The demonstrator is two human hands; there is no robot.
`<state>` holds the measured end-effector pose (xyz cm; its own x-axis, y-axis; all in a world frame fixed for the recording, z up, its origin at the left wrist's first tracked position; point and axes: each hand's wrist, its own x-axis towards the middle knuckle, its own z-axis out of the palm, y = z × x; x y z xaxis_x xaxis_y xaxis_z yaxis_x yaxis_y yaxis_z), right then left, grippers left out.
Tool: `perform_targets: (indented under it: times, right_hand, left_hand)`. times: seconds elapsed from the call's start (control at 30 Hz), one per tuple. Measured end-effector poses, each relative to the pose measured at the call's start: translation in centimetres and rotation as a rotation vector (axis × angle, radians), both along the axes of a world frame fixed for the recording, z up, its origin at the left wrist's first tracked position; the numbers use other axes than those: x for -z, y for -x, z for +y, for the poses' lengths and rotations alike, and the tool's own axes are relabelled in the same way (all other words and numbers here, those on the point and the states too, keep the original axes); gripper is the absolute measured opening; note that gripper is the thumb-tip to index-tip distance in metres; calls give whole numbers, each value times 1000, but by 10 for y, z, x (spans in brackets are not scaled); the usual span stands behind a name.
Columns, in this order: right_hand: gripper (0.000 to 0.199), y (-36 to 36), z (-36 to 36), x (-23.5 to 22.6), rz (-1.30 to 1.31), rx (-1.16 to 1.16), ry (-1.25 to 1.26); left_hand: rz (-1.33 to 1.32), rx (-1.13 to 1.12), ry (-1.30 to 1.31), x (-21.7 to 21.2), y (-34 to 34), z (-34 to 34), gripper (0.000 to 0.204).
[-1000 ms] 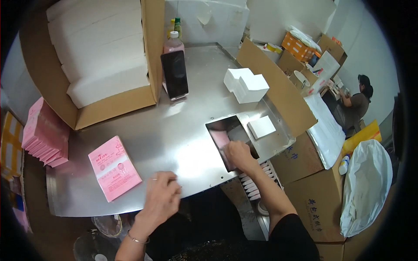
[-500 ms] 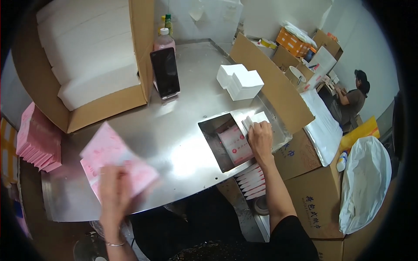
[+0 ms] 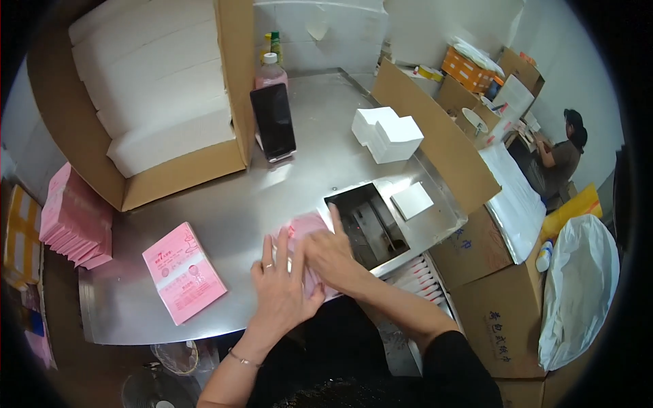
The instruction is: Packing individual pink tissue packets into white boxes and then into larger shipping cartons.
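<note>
Both hands meet over a pink printed wrapper [image 3: 307, 224] on the metal table, left of a rectangular opening [image 3: 371, 228]. My left hand [image 3: 280, 289] is open, with its ringed fingers spread flat against the wrapper. From the right, my right hand [image 3: 333, 258] closes on the wrapper with curled, slightly blurred fingers, while one finger sticks out toward the opening. What lies inside the wrapper is hidden under the hands. A flat stack of pink printed wrappers [image 3: 183, 272] lies to the left. Right of the opening sits a square pad of folded white paper [image 3: 412, 200].
White paper stacks [image 3: 388, 136] stand farther back. A phone [image 3: 273, 122] leans before a pink bottle [image 3: 271, 71], beside an open carton of white paper [image 3: 153, 88]. Pink packets [image 3: 75, 217] stand at far left. Filled packets [image 3: 420, 280] line the tray below. Another person [image 3: 564, 156] sits beyond.
My left hand has brought a pink wrapper rightward from beside the stack. My right hand has left the white paper and joined it. The packet inside the opening no longer shows.
</note>
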<state>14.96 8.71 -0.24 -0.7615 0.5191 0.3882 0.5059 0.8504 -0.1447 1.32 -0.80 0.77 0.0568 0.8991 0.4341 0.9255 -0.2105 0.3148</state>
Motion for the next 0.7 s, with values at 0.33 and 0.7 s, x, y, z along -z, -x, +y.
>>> perform_targets:
  times: [0.33,0.7]
  right_hand:
    - [39,-127,44,3,99,809,-107]
    - [18,-118,118,-101,805,781,-376]
  left_hand:
    - [56,-150,98,-3,12,0,53]
    - [165,-38,88,-4,30,-4,39]
